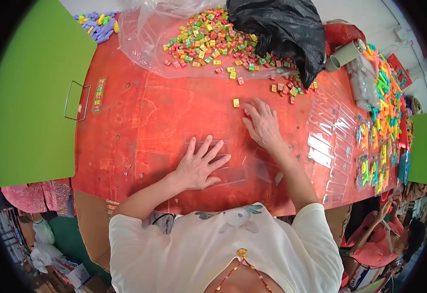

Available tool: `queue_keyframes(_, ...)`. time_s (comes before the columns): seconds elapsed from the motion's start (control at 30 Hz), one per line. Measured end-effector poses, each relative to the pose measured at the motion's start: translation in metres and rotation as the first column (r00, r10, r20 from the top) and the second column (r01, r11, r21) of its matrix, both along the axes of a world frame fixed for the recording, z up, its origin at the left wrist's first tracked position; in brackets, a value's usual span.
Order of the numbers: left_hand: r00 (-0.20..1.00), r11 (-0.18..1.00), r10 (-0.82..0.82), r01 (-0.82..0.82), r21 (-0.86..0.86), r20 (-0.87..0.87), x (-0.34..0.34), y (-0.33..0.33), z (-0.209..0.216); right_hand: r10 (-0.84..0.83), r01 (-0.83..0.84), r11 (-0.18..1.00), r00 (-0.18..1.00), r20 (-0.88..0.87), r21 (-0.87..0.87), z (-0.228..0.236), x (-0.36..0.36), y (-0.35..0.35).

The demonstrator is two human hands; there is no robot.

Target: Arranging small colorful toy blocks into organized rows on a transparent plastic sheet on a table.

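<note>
My left hand (199, 165) lies flat with fingers spread, pressing on clear plastic sleeves (233, 177) near the table's front edge. Farther right and forward, my right hand (264, 126) has its thumb and forefinger around a small red wrapped cube (246, 112), partly hidden by the fingers. A yellow wrapped cube (236, 103) sits alone just beyond those fingertips. Behind it spreads a big pile of small wrapped cubes (208, 41) in red, yellow and green, looking like candies, on a clear plastic bag (140, 36).
A black plastic bag (282, 29) covers part of the pile. Clear plastic trays (321, 150) lie at right, beside packed colourful toys (365, 171) and a toy heap (386, 88). A filled strip (99, 95) rests by the green board (33, 97) at left. Another person (379, 234) sits lower right.
</note>
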State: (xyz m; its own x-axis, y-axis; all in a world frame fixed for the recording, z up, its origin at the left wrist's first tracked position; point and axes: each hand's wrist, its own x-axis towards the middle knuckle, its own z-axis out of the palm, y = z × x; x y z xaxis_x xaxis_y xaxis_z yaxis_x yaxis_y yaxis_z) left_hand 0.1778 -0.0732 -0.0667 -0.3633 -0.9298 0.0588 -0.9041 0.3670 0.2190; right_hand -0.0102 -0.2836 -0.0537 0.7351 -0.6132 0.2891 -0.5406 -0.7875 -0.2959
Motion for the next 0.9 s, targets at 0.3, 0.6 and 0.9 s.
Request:
queue_keyframes(0.3,0.999,0.997,0.002,-0.004,0.075,0.032,0.041,-0.068,0.003,-0.05,0.05,0.999,0.999,0.012,0.019,-0.019,0.05,-0.05)
queue_keyframes(0.6,0.957,0.954,0.254,-0.271,-0.129,-0.139,0.087,-0.138,0.001,-0.103,0.103,0.995,0.991,0.083,0.013,-0.02,0.138,-0.125)
queue_keyframes(0.9,0.841,0.822,0.497,-0.535,-0.196,-0.212,0.117,-0.227,-0.034,-0.01,0.014,0.998,0.998,0.06,-0.058,-0.045,0.179,-0.108)
